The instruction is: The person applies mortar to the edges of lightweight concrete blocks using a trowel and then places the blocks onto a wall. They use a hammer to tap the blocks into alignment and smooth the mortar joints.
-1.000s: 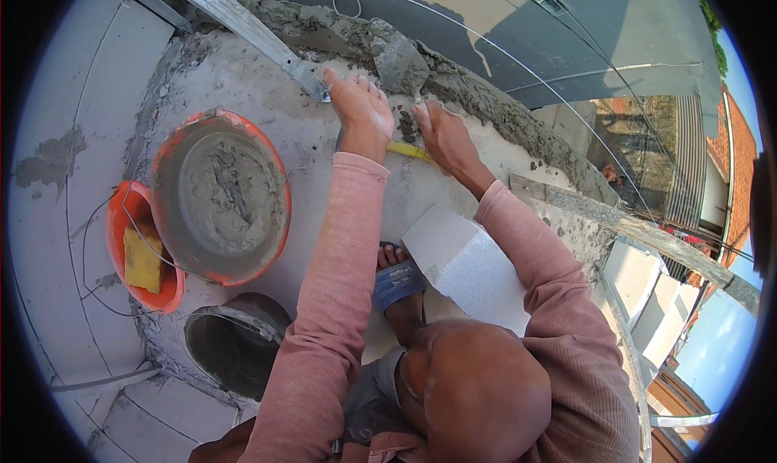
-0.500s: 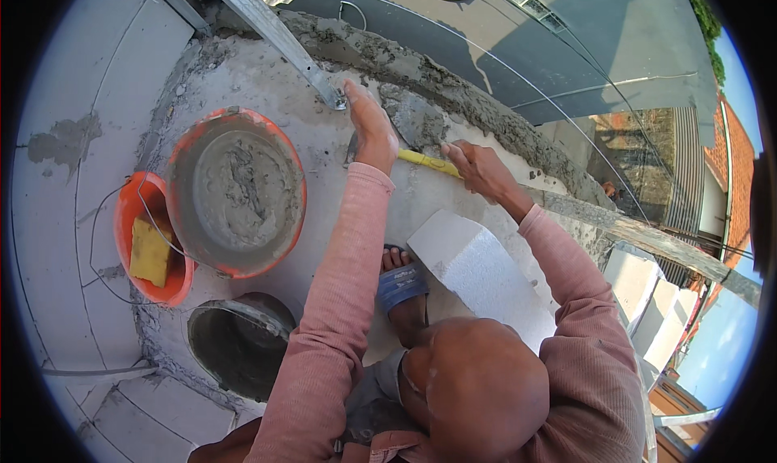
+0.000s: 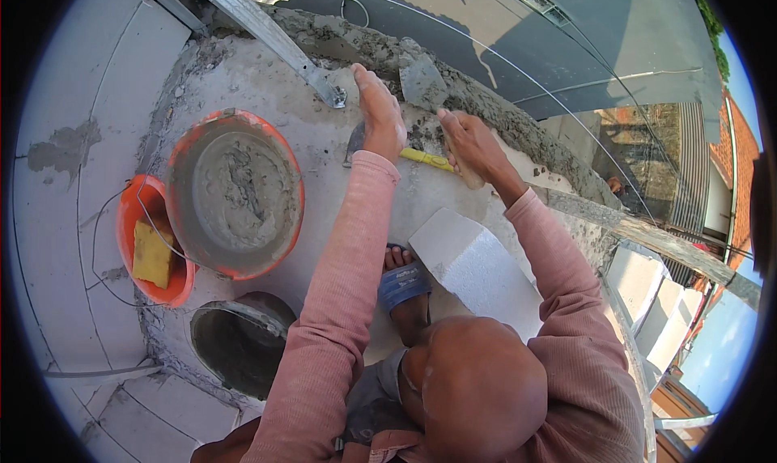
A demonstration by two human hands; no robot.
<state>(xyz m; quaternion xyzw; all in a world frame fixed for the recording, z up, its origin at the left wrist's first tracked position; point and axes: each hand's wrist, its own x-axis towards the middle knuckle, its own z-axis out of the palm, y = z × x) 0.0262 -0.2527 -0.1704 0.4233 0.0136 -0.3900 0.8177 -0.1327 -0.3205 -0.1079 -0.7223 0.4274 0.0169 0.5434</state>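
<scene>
My right hand (image 3: 473,149) is closed around the wooden handle of a trowel (image 3: 422,81). The trowel's grey blade reaches to the rough mortar band (image 3: 502,111) along the floor's far edge; whether it touches is hard to tell. My left hand (image 3: 379,113) is held up with its fingers stretched out, empty, beside the foot of a slanted metal post (image 3: 312,70). Below the hands, on the floor, lies a tool with a yellow handle (image 3: 427,159) and a dark metal head, partly hidden by my left wrist.
Left of my arm stand an orange-rimmed tub (image 3: 298,180) of wet mortar, a small orange bucket (image 3: 184,281) holding a yellow sponge (image 3: 152,254), and a dark bucket (image 3: 212,351). A white block (image 3: 477,265) sits by my foot. A wooden beam (image 3: 647,235) crosses at right.
My right hand has swung the trowel blade away from me, toward the mortar band. My left hand has shifted slightly forward and right, still outstretched.
</scene>
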